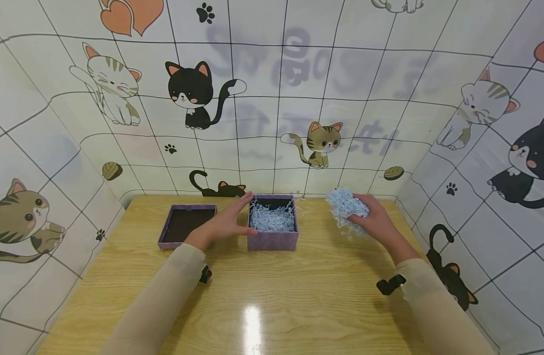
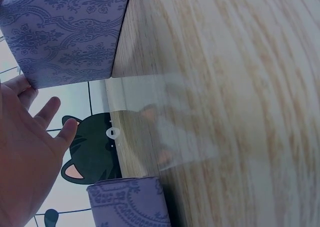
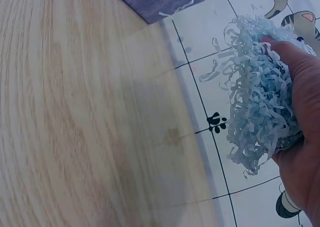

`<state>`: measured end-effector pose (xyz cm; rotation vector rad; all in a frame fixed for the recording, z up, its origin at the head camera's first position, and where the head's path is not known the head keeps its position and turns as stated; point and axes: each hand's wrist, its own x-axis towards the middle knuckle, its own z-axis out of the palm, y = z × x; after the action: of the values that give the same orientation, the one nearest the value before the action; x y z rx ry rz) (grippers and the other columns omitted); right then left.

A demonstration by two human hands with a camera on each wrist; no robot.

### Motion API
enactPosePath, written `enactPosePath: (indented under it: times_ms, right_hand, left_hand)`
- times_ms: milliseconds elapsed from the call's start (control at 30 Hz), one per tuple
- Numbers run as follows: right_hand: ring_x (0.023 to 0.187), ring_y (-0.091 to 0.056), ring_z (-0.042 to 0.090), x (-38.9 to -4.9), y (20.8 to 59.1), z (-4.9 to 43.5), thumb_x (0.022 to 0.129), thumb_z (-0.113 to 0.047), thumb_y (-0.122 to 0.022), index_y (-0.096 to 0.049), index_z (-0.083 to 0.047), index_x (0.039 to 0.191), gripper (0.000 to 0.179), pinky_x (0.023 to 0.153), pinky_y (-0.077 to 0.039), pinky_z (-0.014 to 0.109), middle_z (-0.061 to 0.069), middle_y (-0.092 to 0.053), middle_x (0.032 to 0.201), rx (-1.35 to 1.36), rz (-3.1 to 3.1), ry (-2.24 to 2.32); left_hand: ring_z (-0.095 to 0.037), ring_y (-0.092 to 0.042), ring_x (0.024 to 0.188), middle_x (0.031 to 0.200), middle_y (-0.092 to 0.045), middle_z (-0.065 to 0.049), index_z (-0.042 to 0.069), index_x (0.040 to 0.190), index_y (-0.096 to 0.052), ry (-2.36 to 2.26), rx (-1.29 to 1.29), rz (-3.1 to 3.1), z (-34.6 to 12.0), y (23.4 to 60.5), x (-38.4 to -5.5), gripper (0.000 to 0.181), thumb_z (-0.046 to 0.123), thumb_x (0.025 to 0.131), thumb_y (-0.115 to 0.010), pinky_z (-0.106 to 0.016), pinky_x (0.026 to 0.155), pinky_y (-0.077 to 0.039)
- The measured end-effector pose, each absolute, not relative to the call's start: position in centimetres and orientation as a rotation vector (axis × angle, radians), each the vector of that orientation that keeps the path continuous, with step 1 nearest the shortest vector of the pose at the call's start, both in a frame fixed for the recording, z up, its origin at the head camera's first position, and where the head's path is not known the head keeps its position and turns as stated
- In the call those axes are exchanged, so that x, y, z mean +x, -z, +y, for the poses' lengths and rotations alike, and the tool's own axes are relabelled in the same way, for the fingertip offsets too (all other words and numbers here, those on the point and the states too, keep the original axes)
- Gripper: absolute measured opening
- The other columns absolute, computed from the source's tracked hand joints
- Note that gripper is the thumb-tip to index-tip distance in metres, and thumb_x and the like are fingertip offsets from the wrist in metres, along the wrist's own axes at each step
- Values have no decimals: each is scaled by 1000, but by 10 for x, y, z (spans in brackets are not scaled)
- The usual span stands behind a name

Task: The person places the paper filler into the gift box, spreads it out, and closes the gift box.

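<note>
A purple patterned box (image 1: 272,241) stands on the table without its lid, light blue shredded paper (image 1: 272,218) inside it and its dark inner back wall showing above the paper. My left hand (image 1: 225,220) is at the box's left side, thumb by the front corner and fingers reaching toward the back corner. In the left wrist view the fingers of that hand (image 2: 35,147) are spread, with fingertips right at the box's patterned side (image 2: 70,37). Off to the right, my right hand (image 1: 375,218) grips a loose clump of blue shredded paper (image 3: 262,97), held up over the table.
The box lid (image 1: 187,225) lies left of the box, dark inside facing up, partly behind my left wrist. A few paper strands (image 1: 300,202) stick out at the box's right back corner. A wall sheet with cartoon cats (image 1: 192,93) rises behind the wooden table (image 1: 298,296).
</note>
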<state>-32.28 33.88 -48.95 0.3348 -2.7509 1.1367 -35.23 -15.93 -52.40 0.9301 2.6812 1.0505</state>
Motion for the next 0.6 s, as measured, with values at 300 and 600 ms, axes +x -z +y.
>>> enactPosePath:
  times_ms: [300,600]
  right_hand:
    - [135,-53,42,-327,479,323,99,-17,-86,-57,-3,158,67,115,-41,66,21,-55,147,380,-2747,-1142]
    - [135,-54,42,-333,472,306,98,-17,-87,-58,-4,158,68,116,-41,66,20,-54,147,449,-2746,-1145]
  left_hand:
    - [-38,-11,170,187,-8,-7,18,180,-15,-1076,941,2666,-159,523,-351,128,75,87,-82,-74,129,-15]
    - [-35,-12,170,187,-8,-5,20,180,-14,-1070,947,2671,-159,525,-353,127,73,88,-83,-72,130,-16]
